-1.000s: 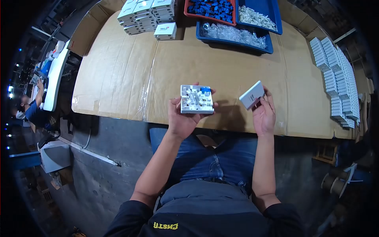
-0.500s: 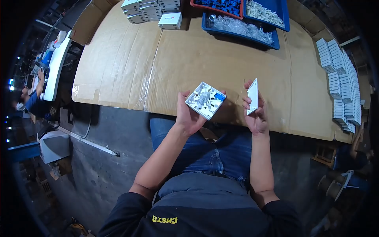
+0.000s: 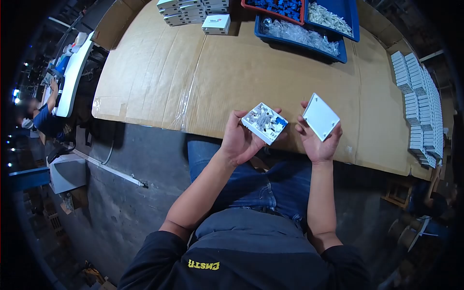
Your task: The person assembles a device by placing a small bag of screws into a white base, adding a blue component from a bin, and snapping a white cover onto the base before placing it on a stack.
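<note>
My left hand (image 3: 240, 140) is wrapped round a small square white plastic box (image 3: 257, 133), which is tilted and has no cover on it. Inside lie a clear plastic bag (image 3: 265, 118), small white pieces and a blue piece (image 3: 280, 123) near the right corner. To its right, my right hand (image 3: 319, 147) grips a flat square white lid (image 3: 321, 117) by its edges, with its inner face turned up toward me. Box and lid are apart, both held above the front edge of the cardboard-covered table (image 3: 232, 82).
Stacked white boxes (image 3: 193, 10) and a single box (image 3: 216, 24) stand at the back. Blue trays (image 3: 299, 46) hold clear bags and white pieces; a red tray (image 3: 249, 6) holds blue pieces. More white stacks (image 3: 418, 106) line the right edge. A person (image 3: 46, 118) sits at far left.
The lid has turned from nearly edge-on to showing its broad inner face. The box has rotated and tilted a little, and now appears slightly further right.
</note>
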Demonstrator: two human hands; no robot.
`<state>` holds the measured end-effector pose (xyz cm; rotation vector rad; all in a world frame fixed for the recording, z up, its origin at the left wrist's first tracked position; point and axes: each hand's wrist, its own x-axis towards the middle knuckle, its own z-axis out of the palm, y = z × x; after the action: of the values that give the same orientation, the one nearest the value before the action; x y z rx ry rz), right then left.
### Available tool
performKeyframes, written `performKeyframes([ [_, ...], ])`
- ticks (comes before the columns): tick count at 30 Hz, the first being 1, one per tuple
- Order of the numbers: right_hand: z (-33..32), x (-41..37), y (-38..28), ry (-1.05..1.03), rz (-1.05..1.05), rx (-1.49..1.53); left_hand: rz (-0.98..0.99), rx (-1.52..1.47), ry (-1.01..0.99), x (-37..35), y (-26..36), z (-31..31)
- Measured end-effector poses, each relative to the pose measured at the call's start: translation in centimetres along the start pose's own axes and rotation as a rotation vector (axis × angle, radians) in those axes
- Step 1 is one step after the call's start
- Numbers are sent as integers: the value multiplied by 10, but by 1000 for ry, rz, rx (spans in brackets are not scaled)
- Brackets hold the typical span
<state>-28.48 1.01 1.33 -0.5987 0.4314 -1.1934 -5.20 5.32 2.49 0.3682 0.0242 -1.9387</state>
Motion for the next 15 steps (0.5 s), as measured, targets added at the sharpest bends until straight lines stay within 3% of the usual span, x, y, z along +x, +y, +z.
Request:
performKeyframes([
  [3,7,9,-8,100,-43,-100,-28,61,-18,-6,-3,7],
  [9,39,30,-36,-91,119,-196,-89,157,152,-7,-17,18],
  [15,59,49,-40,-165,180,-366,-86,-12,62,-11,-21,27],
])
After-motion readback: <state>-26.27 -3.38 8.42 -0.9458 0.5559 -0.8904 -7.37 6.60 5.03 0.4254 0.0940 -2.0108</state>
